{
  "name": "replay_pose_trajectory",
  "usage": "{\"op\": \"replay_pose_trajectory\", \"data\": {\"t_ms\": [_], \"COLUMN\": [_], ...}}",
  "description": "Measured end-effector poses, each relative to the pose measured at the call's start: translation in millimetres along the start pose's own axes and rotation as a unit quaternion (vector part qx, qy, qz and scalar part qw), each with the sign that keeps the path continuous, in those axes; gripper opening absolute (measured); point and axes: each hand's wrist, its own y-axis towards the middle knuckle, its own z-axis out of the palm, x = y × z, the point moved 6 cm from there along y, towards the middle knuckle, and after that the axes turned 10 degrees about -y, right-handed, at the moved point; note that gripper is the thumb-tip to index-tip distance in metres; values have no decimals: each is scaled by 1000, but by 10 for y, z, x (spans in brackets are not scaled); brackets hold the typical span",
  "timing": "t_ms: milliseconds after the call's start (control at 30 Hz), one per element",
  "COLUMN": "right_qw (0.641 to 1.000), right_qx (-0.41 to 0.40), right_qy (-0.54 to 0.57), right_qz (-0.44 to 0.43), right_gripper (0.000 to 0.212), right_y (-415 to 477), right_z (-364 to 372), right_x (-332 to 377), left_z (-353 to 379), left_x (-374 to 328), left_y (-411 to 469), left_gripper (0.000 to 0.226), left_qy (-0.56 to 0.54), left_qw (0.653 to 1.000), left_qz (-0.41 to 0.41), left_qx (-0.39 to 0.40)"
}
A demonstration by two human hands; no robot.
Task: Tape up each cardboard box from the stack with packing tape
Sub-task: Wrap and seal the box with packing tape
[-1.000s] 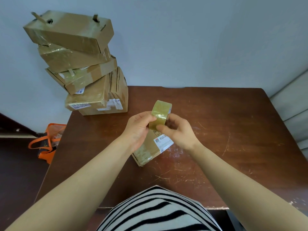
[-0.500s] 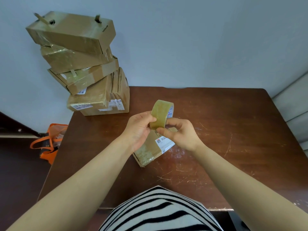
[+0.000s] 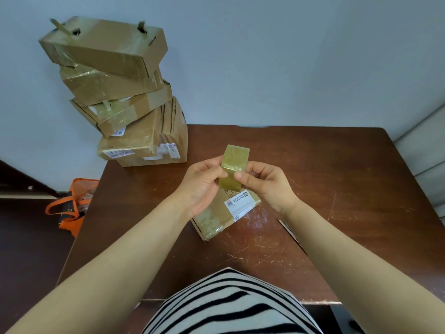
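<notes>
Holding a roll of packing tape [image 3: 234,166] on edge above the table [image 3: 349,179], both hands meet at its middle. The left hand [image 3: 201,189] has its fingers [image 3: 215,171] curled, pinching the roll's left side. The right hand [image 3: 268,186] pinches the right side, its fingers [image 3: 240,175] pressed against the tape face. The roll is yellowish and see-through, with no readable print on it.

Directly under the hands a small cardboard box [image 3: 214,220] lies flat on the table, turned at an angle to the table's edge. Its near end is covered in glossy tape. A white shipping label [image 3: 239,204] sits on its top face, below the right hand. It carries a square code, a round dark mark and several lines of small print, too fine to read.

At the far left corner of the table, against the pale wall [image 3: 289,56], stands a stack of cardboard boxes [image 3: 130,97]. It is four high and leaning, each box skewed on the one below. The bottom box [image 3: 154,141] bears white labels on its front. One shows blurred blue characters that may begin with "08", though the blur leaves that unsure. Another white label peeks from the corner of the box above it.

An orange bag [image 3: 69,208] lies on the floor left of the table. A black and white striped top [image 3: 228,304] fills the lower edge of the view
</notes>
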Motion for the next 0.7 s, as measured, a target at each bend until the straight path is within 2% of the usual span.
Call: {"op": "replay_pose_trajectory", "data": {"t_ms": [33,167,300,367,467,500,700], "right_qw": [1000,990,965,970,998,999,972], "right_qx": [13,23,13,18,14,6,-36], "right_qy": [-11,-123,-246,-231,-61,-49,-214], "right_qz": [-5,-57,-87,-78,-21,-22,-86], "right_gripper": [6,16,16,15,21,21,11], "right_y": [-12,-45,-60,-73,-90,-86,-78], "right_z": [16,64,85,88,80,77,50], "right_x": [22,67,10,10,53,71,81], "left_z": [0,-22,-21,-2,28,30,78], "left_x": [-6,-11,-23,-28,-7,1,-23], "left_y": [-5,9,46,37,11,3,-21], "left_gripper": [31,22,28,28,31,31,44], "left_qy": [-6,-49,-76,-64,-7,-3,-21], "left_qw": [1000,997,992,995,1000,1000,1000], "left_qz": [1,-7,-9,-5,-2,-2,5], "left_qx": [-9,-61,-98,-82,-27,-17,-10]}}
